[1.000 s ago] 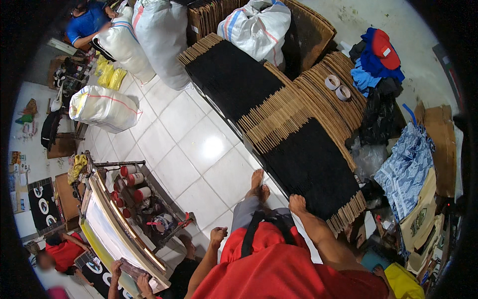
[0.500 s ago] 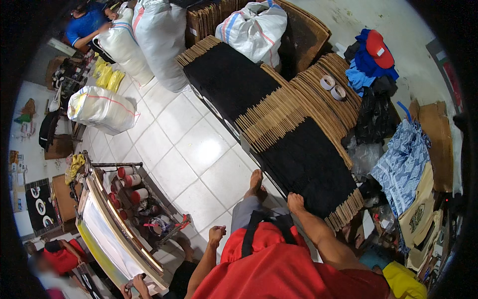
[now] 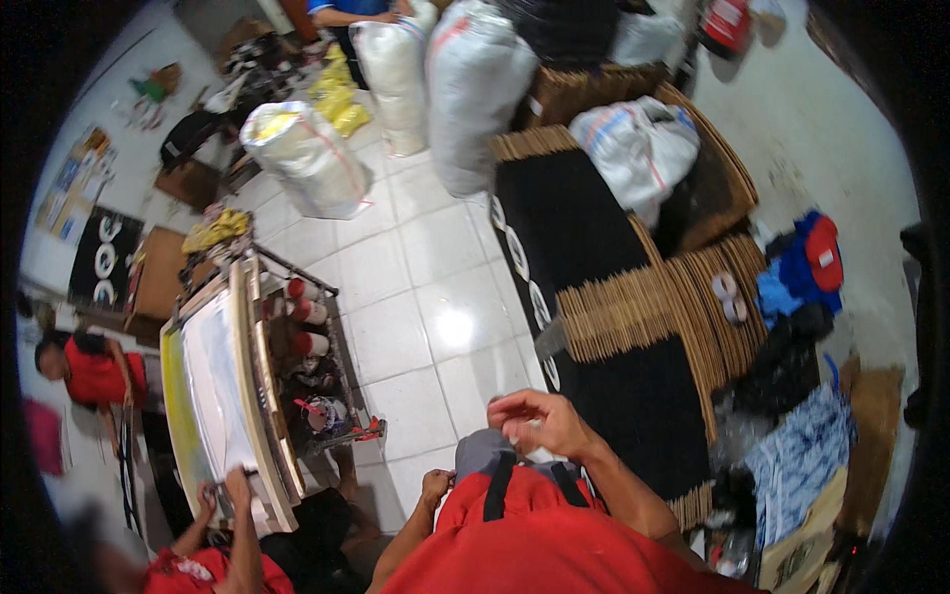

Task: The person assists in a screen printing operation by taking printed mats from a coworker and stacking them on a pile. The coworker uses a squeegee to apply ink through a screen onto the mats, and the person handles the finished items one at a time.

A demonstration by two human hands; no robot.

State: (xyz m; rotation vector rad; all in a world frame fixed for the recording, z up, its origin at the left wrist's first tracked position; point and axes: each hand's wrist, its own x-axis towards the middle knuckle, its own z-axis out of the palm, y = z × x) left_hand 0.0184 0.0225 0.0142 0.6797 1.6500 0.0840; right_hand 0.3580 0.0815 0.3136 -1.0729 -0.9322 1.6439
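Note:
My right hand [image 3: 529,421] is raised over my grey shorts [image 3: 478,450] and red shirt [image 3: 524,535], its fingers loosely bent and apart, with nothing visible in them. Beside my left hip, my left hand [image 3: 437,485] is closed; anything inside it is too small to make out. Just beyond my right hand lies a long stack of black cloth pieces [image 3: 618,416] on thin brown boards [image 3: 614,302], whose ends stick out in rows. White ovals [image 3: 505,228] show along its left edge.
White sacks [image 3: 465,99] and piled boards [image 3: 717,322] stand around the tiled floor [image 3: 416,307]. A printing screen [image 3: 208,386] and rack of cans [image 3: 309,342] are left, with co-workers [image 3: 237,554] [image 3: 94,371]. Another person [image 3: 351,20] is behind sacks. Clothes [image 3: 797,465] lie right.
My right hand has left the near edge of the black stack and risen in front of me. The view has turned, so the stack appears more upright and further right.

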